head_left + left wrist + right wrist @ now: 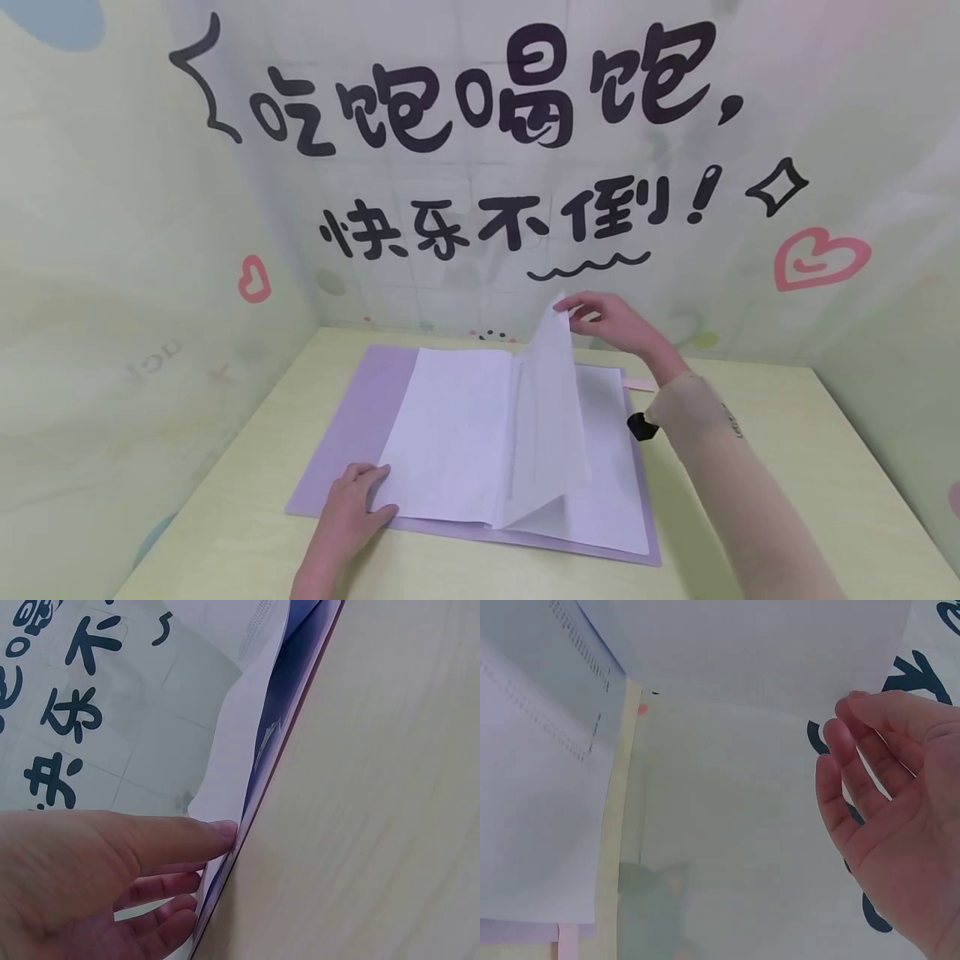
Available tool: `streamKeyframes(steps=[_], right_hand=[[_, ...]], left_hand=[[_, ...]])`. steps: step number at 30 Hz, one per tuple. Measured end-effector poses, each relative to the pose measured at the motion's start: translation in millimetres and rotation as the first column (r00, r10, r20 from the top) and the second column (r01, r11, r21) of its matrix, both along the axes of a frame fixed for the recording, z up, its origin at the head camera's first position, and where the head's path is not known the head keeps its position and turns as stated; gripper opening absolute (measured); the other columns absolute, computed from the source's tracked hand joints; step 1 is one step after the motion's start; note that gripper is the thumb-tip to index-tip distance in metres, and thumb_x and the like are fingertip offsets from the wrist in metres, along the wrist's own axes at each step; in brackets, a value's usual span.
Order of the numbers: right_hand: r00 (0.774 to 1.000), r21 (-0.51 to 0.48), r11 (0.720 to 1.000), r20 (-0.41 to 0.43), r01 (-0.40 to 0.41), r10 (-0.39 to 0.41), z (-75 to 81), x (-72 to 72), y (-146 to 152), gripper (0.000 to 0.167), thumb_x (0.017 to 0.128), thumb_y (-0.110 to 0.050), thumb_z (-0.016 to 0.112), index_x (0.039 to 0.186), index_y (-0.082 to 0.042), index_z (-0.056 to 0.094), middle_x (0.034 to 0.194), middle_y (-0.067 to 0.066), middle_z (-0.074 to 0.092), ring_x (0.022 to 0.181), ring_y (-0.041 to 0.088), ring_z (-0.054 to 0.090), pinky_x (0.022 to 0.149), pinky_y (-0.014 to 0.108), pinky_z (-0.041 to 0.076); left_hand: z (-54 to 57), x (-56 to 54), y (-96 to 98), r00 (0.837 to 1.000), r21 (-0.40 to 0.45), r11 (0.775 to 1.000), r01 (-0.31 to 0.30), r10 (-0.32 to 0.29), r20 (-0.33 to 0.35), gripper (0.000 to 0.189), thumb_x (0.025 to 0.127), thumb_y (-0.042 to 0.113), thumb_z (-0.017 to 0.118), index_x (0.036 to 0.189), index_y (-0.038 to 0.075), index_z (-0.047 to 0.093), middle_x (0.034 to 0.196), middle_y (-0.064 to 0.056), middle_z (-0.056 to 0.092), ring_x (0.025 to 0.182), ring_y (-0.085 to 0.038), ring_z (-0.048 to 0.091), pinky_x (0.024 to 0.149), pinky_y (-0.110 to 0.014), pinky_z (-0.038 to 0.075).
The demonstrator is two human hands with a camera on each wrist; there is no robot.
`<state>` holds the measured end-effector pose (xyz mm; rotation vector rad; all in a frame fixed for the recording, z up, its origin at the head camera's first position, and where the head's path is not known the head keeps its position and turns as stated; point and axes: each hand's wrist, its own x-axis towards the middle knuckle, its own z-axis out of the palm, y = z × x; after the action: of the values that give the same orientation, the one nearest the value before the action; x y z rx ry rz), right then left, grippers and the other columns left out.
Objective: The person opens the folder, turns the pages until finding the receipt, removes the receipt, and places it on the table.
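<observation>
A lilac folder lies open on the table with white printed sheets in it. My right hand pinches the top corner of one raised sheet between thumb and fingertips, as the right wrist view also shows. That sheet stands up near the middle fold, tilted over the right-hand pages. My left hand rests at the lower left corner of the flat left page. In the left wrist view its thumb touches the paper edge by the folder's rim, the other fingers loosely bent beside it.
The pale wooden table meets a printed fabric wall behind the folder. A pink strip sticks out from the folder's right edge. A small black object shows beside the right sleeve.
</observation>
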<state>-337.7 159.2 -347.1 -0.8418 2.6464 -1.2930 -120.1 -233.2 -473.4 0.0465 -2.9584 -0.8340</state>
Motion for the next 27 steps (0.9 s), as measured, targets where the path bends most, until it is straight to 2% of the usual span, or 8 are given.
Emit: streamKeyframes(steps=[3,7,11,19,27], right_hand=[[1.0,-0.003,1.0,-0.017,0.002,-0.002,4.4,-1.3,-13.3,0.035,0.093,-0.007,0.062,0.128,-0.009,0.063,0.129,0.01,0.065,0.111,0.025,0.062,0.094,0.037,0.053],[1.0,-0.054,0.999,-0.011,-0.004,0.004,8.6,-1.5,-33.8,0.036,0.093,-0.006,0.064,0.128,-0.006,0.063,0.13,0.012,0.065,0.111,0.026,0.061,0.097,0.041,0.053],[1.0,-0.1,0.995,0.004,0.001,0.0,8.3,-2.1,-55.1,0.035,0.092,-0.007,0.066,0.127,-0.008,0.064,0.13,0.012,0.064,0.112,0.027,0.06,0.101,0.044,0.051],[1.0,-0.179,0.984,0.003,0.0,0.0,-6.6,-5.9,-93.8,0.044,0.088,-0.013,0.073,0.13,-0.008,0.061,0.134,0.015,0.06,0.117,0.032,0.059,0.103,0.045,0.05],[1.0,-0.247,0.969,0.009,0.017,-0.015,-24.1,-5.7,-129.7,0.047,0.086,-0.017,0.076,0.13,-0.012,0.06,0.133,0.005,0.059,0.115,0.024,0.06,0.098,0.04,0.053]], left_hand=[[0.5,0.4,1.0,1.0,0.0,1.0,-0.007,0.007,0.001,0.056,0.077,0.015,0.081,0.127,-0.002,0.062,0.129,-0.022,0.056,0.115,-0.044,0.054,0.102,-0.058,0.045],[0.8,-0.1,1.4,1.0,-0.011,1.0,-0.01,0.01,-0.01,0.053,0.076,0.014,0.081,0.123,-0.002,0.064,0.128,-0.023,0.057,0.114,-0.044,0.054,0.101,-0.058,0.046],[0.9,-0.6,1.5,1.0,-0.022,1.0,-0.003,0.002,-0.02,0.052,0.075,0.013,0.082,0.121,-0.003,0.065,0.127,-0.025,0.058,0.114,-0.046,0.055,0.101,-0.058,0.046],[-0.2,-0.1,0.4,1.0,-0.021,1.0,-0.019,0.018,-0.023,0.05,0.074,0.014,0.083,0.118,-0.002,0.066,0.125,-0.024,0.06,0.116,-0.045,0.057,0.101,-0.058,0.045],[1.5,2.1,-1.1,0.999,-0.009,1.0,-0.024,0.023,-0.038,0.051,0.074,0.015,0.083,0.119,0.001,0.066,0.127,-0.023,0.061,0.117,-0.045,0.056,0.102,-0.058,0.045]])
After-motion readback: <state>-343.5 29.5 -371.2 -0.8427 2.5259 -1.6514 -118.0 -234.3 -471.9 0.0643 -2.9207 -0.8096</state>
